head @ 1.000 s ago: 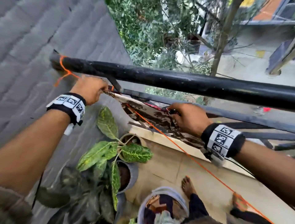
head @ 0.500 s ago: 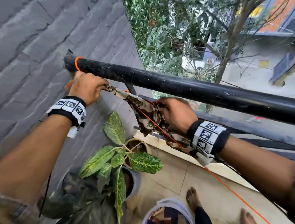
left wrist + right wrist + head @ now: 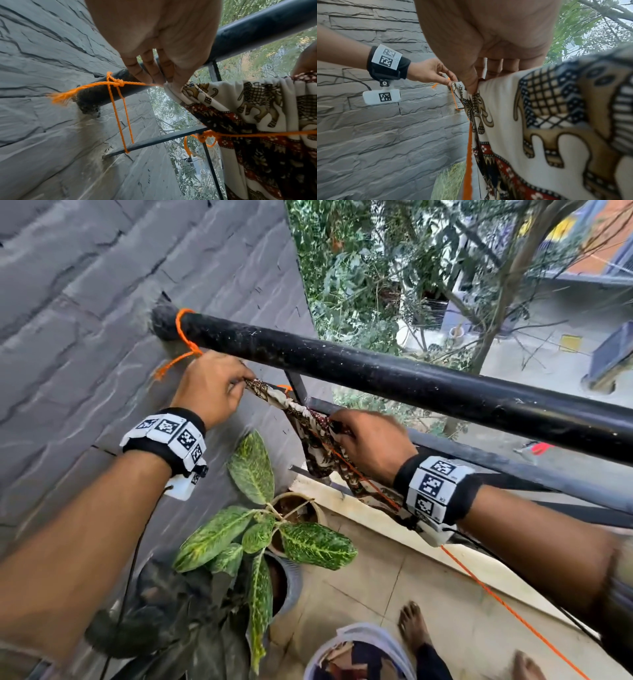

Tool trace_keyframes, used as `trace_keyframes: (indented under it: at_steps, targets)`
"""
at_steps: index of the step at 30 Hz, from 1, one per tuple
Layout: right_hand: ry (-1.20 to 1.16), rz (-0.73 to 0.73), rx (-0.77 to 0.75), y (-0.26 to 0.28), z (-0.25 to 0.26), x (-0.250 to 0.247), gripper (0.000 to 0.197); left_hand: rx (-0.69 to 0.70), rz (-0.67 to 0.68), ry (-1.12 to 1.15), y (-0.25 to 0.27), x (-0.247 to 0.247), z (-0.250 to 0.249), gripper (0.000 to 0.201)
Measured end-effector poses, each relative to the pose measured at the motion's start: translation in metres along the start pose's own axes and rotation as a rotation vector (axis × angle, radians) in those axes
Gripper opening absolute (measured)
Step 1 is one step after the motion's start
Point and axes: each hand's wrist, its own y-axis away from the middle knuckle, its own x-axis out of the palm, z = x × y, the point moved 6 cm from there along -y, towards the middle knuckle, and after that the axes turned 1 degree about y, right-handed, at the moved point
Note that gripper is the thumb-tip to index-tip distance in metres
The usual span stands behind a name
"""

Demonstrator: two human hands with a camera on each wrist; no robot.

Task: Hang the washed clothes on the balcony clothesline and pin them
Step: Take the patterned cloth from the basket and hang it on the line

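Standing barefoot on the tiled balcony floor (image 3: 359, 587), beside a laundry basket (image 3: 383, 637) that is holding more washed clothes for later turns, a person is stretching an elephant-print cloth (image 3: 317, 436) along an orange clothesline (image 3: 496, 597). A variegated potted plant (image 3: 260, 539) is sitting just below the work, by the grey stone-clad wall (image 3: 102, 302). The right hand (image 3: 368, 441) is bunching a gathered fold of the cloth's upper edge between curled fingers and thumb, apparently to hold the fabric's weight on the cord while the other end is being positioned; a pale strip is showing among its fingers in the right wrist view, but whether that is a clothespin cannot be told. The left hand (image 3: 210, 386) is pinching the cloth's corner between thumb and fingertips (image 3: 154, 73), drawing it toward the wall, seemingly so the piece is spreading out rather than drying in a clump. The cloth is draping over the line, its patterned length hanging down on the near side, with no peg visibly fixed on it yet. Just behind, the cord's knot (image 3: 118, 82) is wrapping the black railing pipe (image 3: 394, 378) where the pipe is meeting the wall. Beyond the rail, green trees (image 3: 376, 285) and a paved yard are lying well below.
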Motion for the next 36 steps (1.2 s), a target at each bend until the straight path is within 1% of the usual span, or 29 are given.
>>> trace_keyframes:
  at_steps: [4, 6, 9, 12, 14, 18, 20, 23, 26, 29, 32, 36]
  targets:
    - [0.078, 0.072, -0.01, 0.001, -0.004, 0.005, 0.041, -0.034, 0.048, -0.035, 0.008, 0.001, -0.008, 0.033]
    - [0.108, 0.12, -0.013, 0.005, -0.007, 0.005, 0.05, -0.039, 0.068, -0.071, 0.014, 0.001, -0.016, 0.035]
    - [0.142, 0.17, -0.021, 0.012, -0.013, 0.004, 0.059, 0.01, 0.111, -0.068, 0.017, 0.009, -0.03, 0.04]
    - [0.134, 0.218, -0.011, 0.02, -0.022, -0.001, 0.062, 0.068, 0.182, -0.066, 0.021, 0.022, -0.049, 0.044]
    - [0.142, 0.249, -0.011, 0.029, -0.031, -0.006, 0.063, 0.103, 0.197, -0.046, 0.023, 0.027, -0.068, 0.044]
    - [0.206, 0.306, -0.006, 0.06, -0.059, -0.016, 0.06, 0.18, 0.202, -0.016, 0.03, 0.035, -0.104, 0.045]
    - [0.249, 0.335, 0.022, 0.08, -0.076, -0.019, 0.054, 0.194, 0.198, 0.003, 0.032, 0.039, -0.112, 0.045]
    - [0.358, 0.348, 0.061, 0.108, -0.103, -0.026, 0.041, 0.198, 0.186, 0.019, 0.037, 0.045, -0.114, 0.044]
    - [0.468, 0.391, 0.119, 0.13, -0.125, -0.028, 0.035, 0.198, 0.177, 0.025, 0.04, 0.05, -0.111, 0.046]
    - [0.498, 0.381, 0.134, 0.145, -0.132, -0.029, 0.028, 0.187, 0.189, 0.035, 0.041, 0.052, -0.109, 0.047]
    - [0.463, 0.373, 0.162, 0.157, -0.133, -0.031, 0.027, 0.168, 0.209, 0.036, 0.041, 0.053, -0.111, 0.047]
    - [0.45, 0.336, 0.177, 0.168, -0.135, -0.039, 0.027, 0.108, 0.212, 0.033, 0.041, 0.056, -0.112, 0.047]
